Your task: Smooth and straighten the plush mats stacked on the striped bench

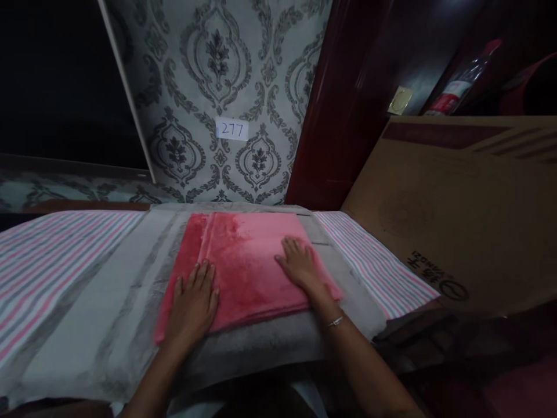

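Note:
A pink-red plush cloth (256, 261), folded into a flat rectangle, lies in front of me on a grey plush cover (278, 342). My left hand (194, 305) rests flat on its left part, fingers stretched out and pointing away from me. On the right side of the pink cloth, my right hand (298, 264) lies palm down with the fingers a little spread. Neither hand grips anything. A thin bracelet (335, 321) circles my right wrist.
Striped cloth (369, 255) shows on both sides of the grey cover. A large cardboard box (456, 215) stands at the right, with a plastic bottle (456, 87) behind it. A dark screen (65, 81) is at upper left, and a paper label (232, 129) marks the wall.

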The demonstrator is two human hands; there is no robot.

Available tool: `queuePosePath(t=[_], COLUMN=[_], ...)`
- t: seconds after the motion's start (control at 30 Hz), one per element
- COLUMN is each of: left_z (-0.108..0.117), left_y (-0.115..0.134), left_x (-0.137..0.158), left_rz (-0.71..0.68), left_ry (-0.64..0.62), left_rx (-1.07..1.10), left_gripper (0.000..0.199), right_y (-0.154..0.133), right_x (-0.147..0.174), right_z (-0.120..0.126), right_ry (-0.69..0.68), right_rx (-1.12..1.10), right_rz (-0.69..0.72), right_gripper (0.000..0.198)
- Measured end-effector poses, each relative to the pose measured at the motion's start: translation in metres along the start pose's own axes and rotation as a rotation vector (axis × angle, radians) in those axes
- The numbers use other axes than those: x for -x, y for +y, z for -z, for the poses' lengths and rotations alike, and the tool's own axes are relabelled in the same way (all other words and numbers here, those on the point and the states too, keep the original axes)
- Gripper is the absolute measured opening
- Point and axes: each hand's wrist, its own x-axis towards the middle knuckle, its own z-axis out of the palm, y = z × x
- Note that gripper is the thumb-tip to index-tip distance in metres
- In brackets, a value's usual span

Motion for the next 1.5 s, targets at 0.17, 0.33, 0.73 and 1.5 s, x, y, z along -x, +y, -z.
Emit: queuePosePath(t=[0.17, 0.33, 0.73, 1.5], left_z=[0.003, 0.023, -0.007, -0.003], left_y=[0.000, 0.003, 0.002, 0.000], left_x=[0.001, -0.020, -0.040, -0.045], left_rz=[0.029, 0.042, -0.020, -0.010], left_ry=[-0.011, 0.008, -0.037, -0.023], left_rx=[0.038, 0.080, 0.072, 0.075], left_gripper=[0.058, 0.054, 0.055, 0.057], right_y=[0.006, -0.076, -0.113, 0.012], right_x=[0.002, -0.007, -0.096, -0.077], right_z=[0.013, 0.016, -0.006, 0.012], right_ry=[0.069, -0.019, -0.098, 0.009], right_rx=[0.009, -0.197, -0.041, -0.074], right_rz=[-0.079, 0.462, 0.594, 0.036], right_gripper=[0.059, 0.058, 0.053, 0.057])
